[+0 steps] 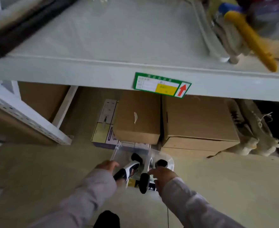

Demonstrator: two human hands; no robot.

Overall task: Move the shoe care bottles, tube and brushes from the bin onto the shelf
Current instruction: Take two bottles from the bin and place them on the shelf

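**Both hands down in the bin, nothing on the shelf yet**

My left hand [108,165] closes around a white and dark bottle [130,169] inside the clear bin [119,148] on the floor. My right hand [164,176] is at a black-capped bottle [144,182], fingers curled, but I cannot tell if it really grips. Another black cap [161,162] stands behind. The grey shelf [102,38] is high above. The picture is blurred; lifting two bottles together, one may slip and fall back.
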